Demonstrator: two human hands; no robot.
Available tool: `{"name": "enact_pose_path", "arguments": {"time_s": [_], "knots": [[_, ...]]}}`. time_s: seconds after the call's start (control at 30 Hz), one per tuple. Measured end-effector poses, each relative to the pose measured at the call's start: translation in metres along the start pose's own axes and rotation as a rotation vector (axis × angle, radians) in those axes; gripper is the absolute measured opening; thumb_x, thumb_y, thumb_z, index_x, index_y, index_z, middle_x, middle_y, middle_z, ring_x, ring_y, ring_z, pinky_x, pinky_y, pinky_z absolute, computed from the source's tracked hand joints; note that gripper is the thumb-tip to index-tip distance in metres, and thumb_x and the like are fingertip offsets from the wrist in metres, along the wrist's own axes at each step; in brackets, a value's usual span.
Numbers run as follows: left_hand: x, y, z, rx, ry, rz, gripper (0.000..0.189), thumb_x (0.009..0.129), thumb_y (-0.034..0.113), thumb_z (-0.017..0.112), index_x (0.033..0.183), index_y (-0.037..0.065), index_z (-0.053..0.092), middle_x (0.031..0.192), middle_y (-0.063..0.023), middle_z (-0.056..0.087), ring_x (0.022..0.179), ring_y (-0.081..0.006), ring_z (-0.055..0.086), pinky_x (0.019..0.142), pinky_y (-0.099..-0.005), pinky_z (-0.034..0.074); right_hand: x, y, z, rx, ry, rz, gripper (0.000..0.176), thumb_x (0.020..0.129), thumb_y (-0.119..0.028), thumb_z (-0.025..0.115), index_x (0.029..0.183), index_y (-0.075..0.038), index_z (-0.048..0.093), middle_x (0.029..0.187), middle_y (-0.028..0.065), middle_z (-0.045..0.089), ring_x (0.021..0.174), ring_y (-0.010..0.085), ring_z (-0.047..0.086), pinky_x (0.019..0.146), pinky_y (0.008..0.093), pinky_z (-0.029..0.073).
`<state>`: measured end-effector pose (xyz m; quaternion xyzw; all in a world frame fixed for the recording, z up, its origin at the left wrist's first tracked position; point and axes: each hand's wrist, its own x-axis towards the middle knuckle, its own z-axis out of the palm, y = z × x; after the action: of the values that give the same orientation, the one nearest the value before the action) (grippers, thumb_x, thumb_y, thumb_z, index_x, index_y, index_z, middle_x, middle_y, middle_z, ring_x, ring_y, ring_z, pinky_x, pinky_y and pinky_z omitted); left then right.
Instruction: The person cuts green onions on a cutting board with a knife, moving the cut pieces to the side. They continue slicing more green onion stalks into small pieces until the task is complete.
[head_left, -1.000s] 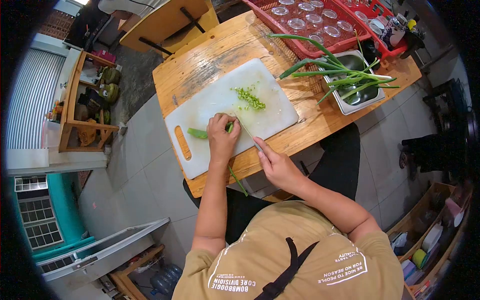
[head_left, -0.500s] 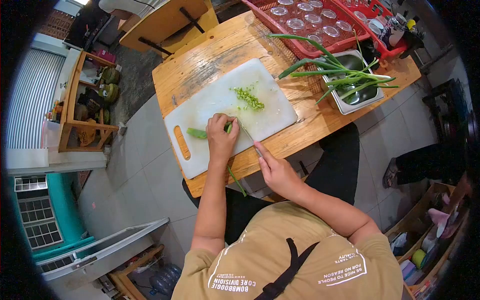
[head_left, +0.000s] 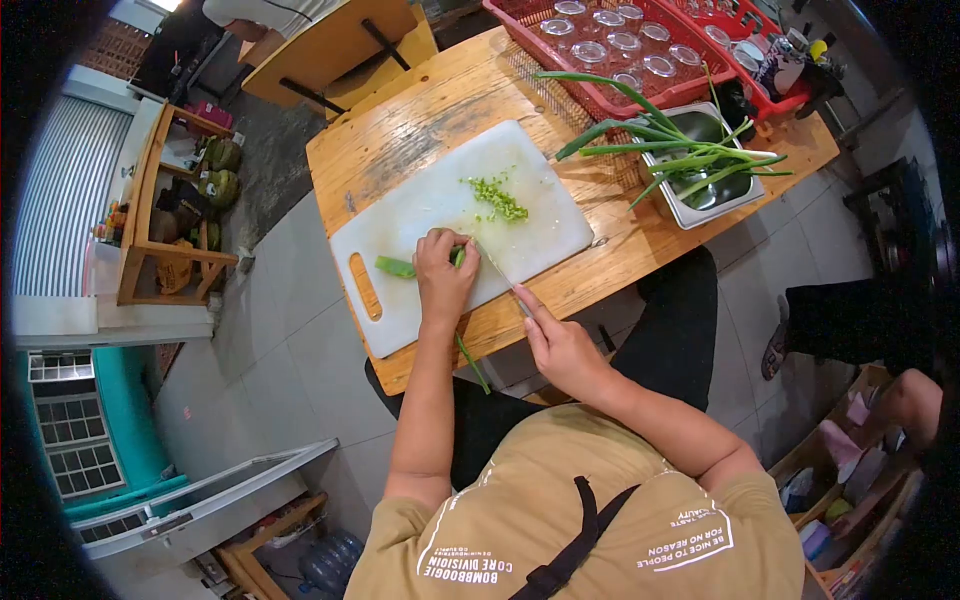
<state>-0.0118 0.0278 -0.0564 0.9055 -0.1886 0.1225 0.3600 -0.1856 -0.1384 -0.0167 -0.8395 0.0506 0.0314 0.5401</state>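
My left hand [head_left: 443, 268] is closed over green onion stalks [head_left: 396, 267] on the white cutting board [head_left: 400, 220], pressing them down with curled fingers. One long green leaf hangs past the table edge below my wrist. My right hand [head_left: 562, 350] grips the handle of a knife [head_left: 499, 268], its thin blade lying close to my left fingertips at the cut end. Beyond the blade lies a small heap of chopped green onion [head_left: 497, 198]. Whole green onions [head_left: 690, 150] rest across a metal pan [head_left: 688, 215] at the right.
A red basket [head_left: 570, 85] of upturned glasses stands on the wooden table [head_left: 400, 130] at the back, beside another red basket with utensils. A wooden chair [head_left: 330, 55] is across the table. At the right, a person's arm [head_left: 905, 410] reaches over a wooden shelf box.
The knife has shifted slightly, its blade now tilted differently beside my left fingers. My left hand stays in place. Another person's arm has come into view at the lower right, and their foot has moved.
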Motion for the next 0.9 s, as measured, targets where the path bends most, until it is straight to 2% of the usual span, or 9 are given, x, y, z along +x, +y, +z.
{"name": "enact_pose_path", "arguments": {"time_s": [0.07, 0.2, 0.3, 0.37, 0.7, 0.77, 0.8, 0.87, 0.9], "knots": [[0.000, 0.001, 0.000, 0.007, -0.008, -0.005, 0.012, 0.091, 0.017, 0.076, 0.093, 0.006, 0.072, 0.100, -0.0098, 0.067, 0.099, -0.0328, 0.062, 0.090, -0.0474, 0.047, 0.002, -0.001, -0.001, 0.068, 0.046, -0.001, 0.051, 0.113, -0.017, 0.053, 0.164, -0.012, 0.046, 0.069, 0.0247, 0.060, 0.063, 0.0392, 0.067, 0.065, 0.0460, 0.053], [0.001, 0.001, -0.002, -0.008, -0.004, -0.002, 0.012, 0.091, 0.017, 0.076, 0.094, 0.006, 0.072, 0.100, -0.0095, 0.067, 0.099, -0.0322, 0.062, 0.090, -0.0470, 0.047, 0.009, 0.000, -0.001, 0.098, 0.070, -0.027, 0.051, 0.114, -0.016, 0.053, 0.164, -0.012, 0.046, 0.071, 0.0238, 0.060, 0.063, 0.0357, 0.065, 0.066, 0.0432, 0.053], [0.000, 0.005, -0.004, -0.005, 0.009, 0.005, 0.012, 0.090, 0.013, 0.075, 0.094, 0.003, 0.070, 0.097, -0.0114, 0.066, 0.098, -0.0332, 0.062, 0.091, -0.0445, 0.050, 0.008, -0.005, -0.002, 0.097, 0.014, 0.018, 0.052, 0.114, -0.016, 0.054, 0.165, -0.012, 0.046, 0.072, 0.0245, 0.060, 0.063, 0.0366, 0.064, 0.066, 0.0439, 0.053], [0.000, 0.004, -0.003, -0.001, 0.008, -0.001, 0.012, 0.090, 0.013, 0.075, 0.094, 0.003, 0.070, 0.098, -0.0115, 0.066, 0.098, -0.0332, 0.063, 0.091, -0.0446, 0.050, 0.007, -0.006, 0.003, 0.090, 0.059, -0.084, 0.052, 0.113, -0.019, 0.054, 0.164, -0.012, 0.045, 0.075, 0.0314, 0.064, 0.069, 0.0512, 0.066, 0.065, 0.0577, 0.050], [0.001, 0.003, -0.003, 0.004, 0.000, -0.013, 0.013, 0.088, 0.012, 0.075, 0.093, 0.002, 0.070, 0.096, -0.0114, 0.066, 0.097, -0.0333, 0.063, 0.091, -0.0442, 0.050, 0.014, -0.003, 0.010, 0.056, 0.039, -0.066, 0.054, 0.112, -0.020, 0.055, 0.165, -0.013, 0.044, 0.076, 0.0314, 0.065, 0.071, 0.0517, 0.067, 0.067, 0.0595, 0.051], [0.001, 0.001, -0.002, -0.004, 0.001, -0.004, 0.013, 0.088, 0.012, 0.075, 0.093, 0.002, 0.069, 0.096, -0.0115, 0.065, 0.097, -0.0334, 0.063, 0.091, -0.0441, 0.051, 0.018, -0.001, 0.014, 0.054, 0.074, -0.089, 0.051, 0.113, -0.018, 0.055, 0.163, -0.012, 0.047, 0.075, 0.0278, 0.064, 0.068, 0.0437, 0.068, 0.067, 0.0488, 0.053], [0.002, 0.000, -0.002, -0.011, 0.003, 0.006, 0.013, 0.088, 0.012, 0.076, 0.093, 0.002, 0.069, 0.096, -0.0116, 0.065, 0.097, -0.0334, 0.063, 0.091, -0.0441, 0.051, 0.021, -0.003, 0.014, 0.054, 0.074, -0.088, 0.051, 0.113, -0.018, 0.055, 0.163, -0.012, 0.047, 0.075, 0.0278, 0.064, 0.068, 0.0437, 0.068, 0.067, 0.0488, 0.053], [0.002, -0.002, -0.003, -0.015, -0.004, 0.008, 0.013, 0.088, 0.012, 0.076, 0.093, 0.002, 0.069, 0.096, -0.0117, 0.066, 0.097, -0.0334, 0.063, 0.091, -0.0438, 0.051, 0.029, -0.006, 0.014, 0.043, 0.041, -0.060, 0.052, 0.111, -0.019, 0.055, 0.162, -0.012, 0.047, 0.079, 0.0322, 0.067, 0.073, 0.0520, 0.068, 0.068, 0.0604, 0.052], [0.002, -0.002, -0.003, -0.019, -0.008, 0.011, 0.013, 0.087, 0.011, 0.076, 0.093, 0.002, 0.069, 0.097, -0.0118, 0.066, 0.097, -0.0333, 0.063, 0.091, -0.0436, 0.051, 0.033, -0.006, 0.014, 0.044, 0.041, -0.057, 0.052, 0.111, -0.019, 0.055, 0.162, -0.012, 0.047, 0.079, 0.0322, 0.067, 0.073, 0.0520, 0.068, 0.068, 0.0604, 0.052]]}}
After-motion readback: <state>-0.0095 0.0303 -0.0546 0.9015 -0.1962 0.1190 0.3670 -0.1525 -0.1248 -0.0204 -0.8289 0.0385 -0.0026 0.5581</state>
